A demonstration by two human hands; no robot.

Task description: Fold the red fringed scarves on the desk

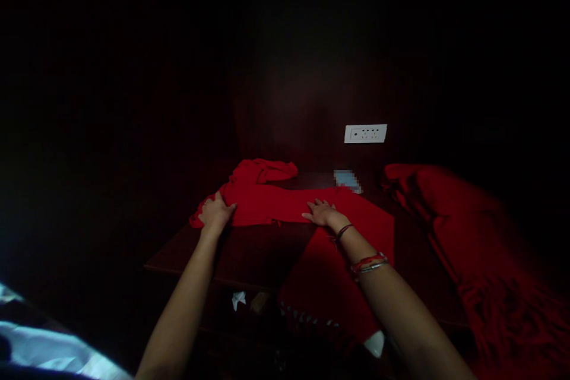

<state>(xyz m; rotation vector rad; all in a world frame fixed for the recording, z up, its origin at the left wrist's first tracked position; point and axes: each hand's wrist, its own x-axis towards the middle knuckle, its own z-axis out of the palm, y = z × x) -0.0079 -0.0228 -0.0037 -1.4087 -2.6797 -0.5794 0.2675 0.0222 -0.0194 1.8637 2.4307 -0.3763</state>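
Observation:
A red fringed cloth [271, 205], like a scarf or shawl, lies in a flat band across a dark wooden desk [178, 252]. Its right part bends toward me and hangs over the front edge, fringe downward. At the left end of the band, my left hand [216, 212] rests on the cloth with fingers spread. My right hand [323, 212], wearing bracelets at the wrist, presses flat on the band near the bend, its fingers apart. Behind the left end sits a crumpled red bunch of fabric [262, 171]; whether it joins the band I cannot tell.
Another red fringed cloth [463, 225] drapes over something at the right. A pixelated light-blue flat item [347, 180] lies at the back. A white socket panel [366, 133] is on the dark wall. Below the desk edge is a white scrap [238, 300]. Surroundings are very dark.

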